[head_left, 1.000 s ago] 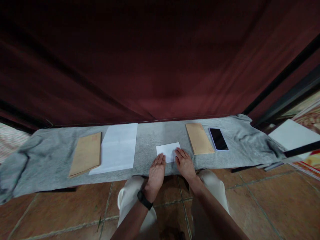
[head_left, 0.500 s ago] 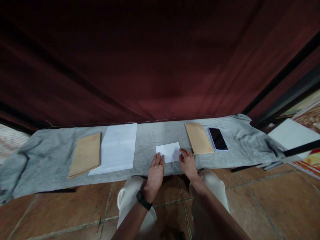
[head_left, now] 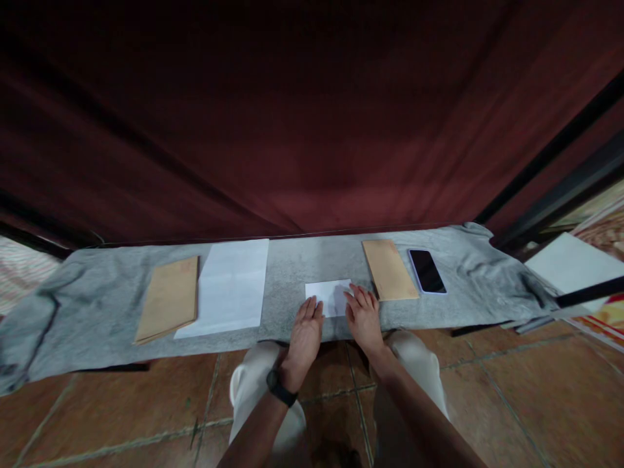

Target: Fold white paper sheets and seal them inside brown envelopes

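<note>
A small folded-looking white sheet of paper point(head_left: 329, 292) lies on the grey cloth in front of me. My left hand point(head_left: 307, 331) rests flat at its near left corner, fingers stretched out and side by side. Over the paper's right edge is my right hand point(head_left: 363, 318), its fingers spread and slightly bent, with the fingertips on or just above the sheet. Neither hand grips anything. A brown envelope point(head_left: 390, 270) lies just right of my right hand, partly behind its fingers.
Further right is a phone point(head_left: 428, 271) with a pale purple case. To the left lie larger white sheets point(head_left: 234, 286) and a stack of brown envelopes point(head_left: 168, 299). The grey cloth point(head_left: 287, 273) covers a narrow bench before a dark red curtain point(head_left: 312, 162).
My right hand has shifted slightly forward along the paper's right edge, its fingers reaching nearer the far corner. My left hand stays at the left corner.
</note>
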Action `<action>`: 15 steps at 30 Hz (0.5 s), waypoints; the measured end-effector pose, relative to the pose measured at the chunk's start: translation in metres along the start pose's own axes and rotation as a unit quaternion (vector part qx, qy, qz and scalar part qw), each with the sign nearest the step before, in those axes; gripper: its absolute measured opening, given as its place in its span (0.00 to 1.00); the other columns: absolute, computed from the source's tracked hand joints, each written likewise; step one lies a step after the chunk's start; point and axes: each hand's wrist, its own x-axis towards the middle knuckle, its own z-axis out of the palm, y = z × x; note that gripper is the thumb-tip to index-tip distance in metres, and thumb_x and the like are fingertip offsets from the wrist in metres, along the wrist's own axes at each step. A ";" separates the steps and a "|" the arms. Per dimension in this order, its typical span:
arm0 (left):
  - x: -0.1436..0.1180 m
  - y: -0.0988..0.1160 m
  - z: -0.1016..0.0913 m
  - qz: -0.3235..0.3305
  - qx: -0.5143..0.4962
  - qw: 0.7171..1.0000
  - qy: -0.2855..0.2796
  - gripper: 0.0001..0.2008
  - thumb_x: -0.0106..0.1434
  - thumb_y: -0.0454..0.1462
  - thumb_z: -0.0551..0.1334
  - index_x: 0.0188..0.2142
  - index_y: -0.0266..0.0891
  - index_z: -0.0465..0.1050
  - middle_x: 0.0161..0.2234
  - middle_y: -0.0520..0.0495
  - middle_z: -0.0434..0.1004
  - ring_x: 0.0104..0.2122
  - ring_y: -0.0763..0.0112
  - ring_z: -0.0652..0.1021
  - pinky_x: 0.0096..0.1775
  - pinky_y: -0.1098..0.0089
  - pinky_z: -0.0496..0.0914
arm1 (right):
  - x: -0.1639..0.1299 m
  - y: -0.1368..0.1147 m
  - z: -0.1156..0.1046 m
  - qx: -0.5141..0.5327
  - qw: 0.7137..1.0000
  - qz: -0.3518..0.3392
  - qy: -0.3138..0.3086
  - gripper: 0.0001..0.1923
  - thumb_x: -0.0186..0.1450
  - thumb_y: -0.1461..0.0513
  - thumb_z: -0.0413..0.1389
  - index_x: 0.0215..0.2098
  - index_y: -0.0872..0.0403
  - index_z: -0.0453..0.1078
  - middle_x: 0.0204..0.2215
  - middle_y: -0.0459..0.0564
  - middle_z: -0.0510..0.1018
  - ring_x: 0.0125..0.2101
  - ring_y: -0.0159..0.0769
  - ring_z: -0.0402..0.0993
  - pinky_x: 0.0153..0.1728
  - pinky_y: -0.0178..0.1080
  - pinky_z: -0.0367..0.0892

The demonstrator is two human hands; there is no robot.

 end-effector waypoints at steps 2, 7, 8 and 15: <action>-0.001 0.001 0.001 0.010 0.015 1.000 -0.001 0.22 0.70 0.31 0.50 0.61 0.36 0.67 0.64 0.37 0.67 0.66 0.59 0.65 0.65 0.53 0.63 | 0.001 -0.005 0.001 0.007 0.999 -0.029 -0.022 0.23 0.69 0.68 0.48 0.60 0.52 0.70 0.62 0.55 0.71 0.63 0.45 0.64 0.64 0.55 0.57; -0.010 0.008 0.005 0.031 0.030 0.999 -0.003 0.23 0.72 0.34 0.49 0.64 0.32 0.63 0.65 0.34 0.65 0.67 0.57 0.64 0.66 0.52 0.61 | -0.001 -0.013 0.007 0.030 0.994 -0.072 -0.078 0.22 0.73 0.62 0.46 0.64 0.52 0.66 0.63 0.54 0.70 0.63 0.41 0.65 0.64 0.50 0.60; -0.012 0.011 0.006 0.038 0.030 0.999 -0.003 0.23 0.72 0.34 0.49 0.64 0.32 0.63 0.65 0.34 0.65 0.67 0.57 0.63 0.66 0.52 0.60 | -0.002 -0.014 0.008 0.023 0.993 -0.076 -0.083 0.23 0.74 0.61 0.45 0.64 0.53 0.66 0.64 0.55 0.69 0.64 0.41 0.64 0.65 0.50 0.59; -0.021 0.020 0.012 0.044 0.029 0.999 0.005 0.26 0.71 0.35 0.50 0.66 0.29 0.59 0.67 0.31 0.61 0.69 0.55 0.59 0.66 0.51 0.59 | 0.001 -0.013 0.010 -0.031 0.991 -0.089 -0.099 0.23 0.76 0.58 0.44 0.65 0.54 0.65 0.66 0.55 0.65 0.67 0.41 0.58 0.67 0.49 0.55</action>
